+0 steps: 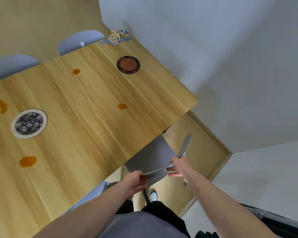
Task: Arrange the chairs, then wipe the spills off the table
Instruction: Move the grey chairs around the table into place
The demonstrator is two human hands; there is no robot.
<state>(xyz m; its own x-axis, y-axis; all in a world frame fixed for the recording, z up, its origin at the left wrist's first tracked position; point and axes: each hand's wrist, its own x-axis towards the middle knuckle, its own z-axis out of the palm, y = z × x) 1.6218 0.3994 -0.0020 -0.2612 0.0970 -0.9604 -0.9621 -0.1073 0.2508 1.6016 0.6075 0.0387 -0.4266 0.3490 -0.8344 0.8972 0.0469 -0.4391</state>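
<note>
Both forearms reach down; left hand [135,182] and right hand [176,166] grasp the curved back of a smooth grey chair [151,155], seat partly under the wooden table [93,100]. Chairs underway; orange spills [27,161] unwiped, spotted cloth [118,36] at far corner.
</note>
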